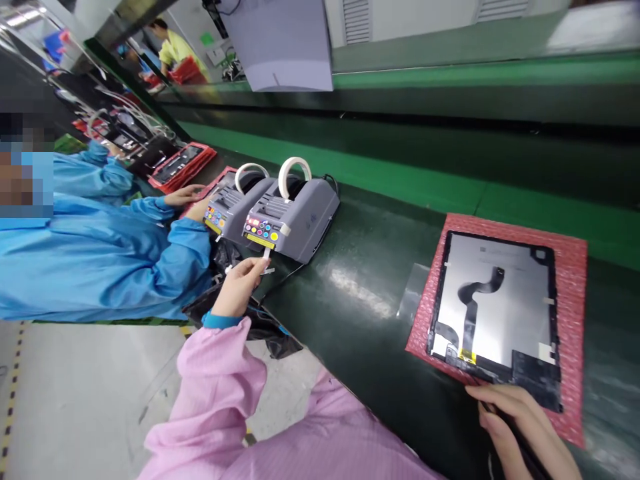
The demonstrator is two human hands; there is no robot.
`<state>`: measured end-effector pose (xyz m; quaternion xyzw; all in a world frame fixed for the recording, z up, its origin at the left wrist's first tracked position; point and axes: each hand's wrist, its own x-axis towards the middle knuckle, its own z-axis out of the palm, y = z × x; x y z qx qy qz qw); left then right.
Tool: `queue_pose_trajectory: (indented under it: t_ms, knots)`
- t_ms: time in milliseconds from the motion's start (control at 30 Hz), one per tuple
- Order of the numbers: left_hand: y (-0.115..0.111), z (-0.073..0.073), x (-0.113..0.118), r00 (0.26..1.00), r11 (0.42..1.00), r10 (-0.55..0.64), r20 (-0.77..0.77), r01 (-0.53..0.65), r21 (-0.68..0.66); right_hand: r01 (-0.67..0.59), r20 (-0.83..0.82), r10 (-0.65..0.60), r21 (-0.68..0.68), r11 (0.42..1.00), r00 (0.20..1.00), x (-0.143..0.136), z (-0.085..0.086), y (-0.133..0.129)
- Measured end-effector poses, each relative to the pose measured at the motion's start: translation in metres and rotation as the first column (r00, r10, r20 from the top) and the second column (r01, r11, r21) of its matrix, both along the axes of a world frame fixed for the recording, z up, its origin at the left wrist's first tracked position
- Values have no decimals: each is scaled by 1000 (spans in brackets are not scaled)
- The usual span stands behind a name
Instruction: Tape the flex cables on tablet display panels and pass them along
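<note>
My left hand [240, 285] pinches a short strip of white tape [267, 253] at the front outlet of the nearer grey tape dispenser [295, 220]. A roll of white tape [295, 175] stands on top of that dispenser, and its panel is lit. At the lower right, my right hand [530, 427] is closed around slim dark tweezers [520, 443], mostly hidden by the fingers. Their tip is near the lower edge of a tablet screen panel [510, 287], which lies back side up with a dark flex cable [470, 320]. Under the panel is a red bubble-wrap sheet [573, 320].
A second tape dispenser [227, 213] stands to the left, beside a co-worker in a blue gown [100, 260]. Clear film [414, 290] lies by the red sheet. Black bags [275, 340] hang at the edge of the green bench [350, 333]. A white sheet [285, 40] hangs behind.
</note>
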<state>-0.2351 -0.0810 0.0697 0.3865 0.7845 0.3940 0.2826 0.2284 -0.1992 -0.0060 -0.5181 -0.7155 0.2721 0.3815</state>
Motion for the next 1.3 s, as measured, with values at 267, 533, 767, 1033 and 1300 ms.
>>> queue_pose_trajectory:
  t_ms: [267,533,767,1033,1300]
  knots:
    - [-27,-19,140,759,872,-474,447,475,119,246,-387,-304,-193,950,871,-25,36,12]
    - [-16,-33,237,192,466,-751,632,833,300,94,-446,-220,-288,953,868,-21,69,63]
    - [8,-34,235,213,392,-861,462,857,336,231,-420,-406,-408,883,812,-2,87,114]
    - [41,-38,227,135,108,-900,-415,990,89,-42,-415,-216,-531,847,884,-4,54,164]
    - [41,-50,239,-50,18,-721,-691,996,-92,38,-295,-177,-421,906,939,-5,34,172]
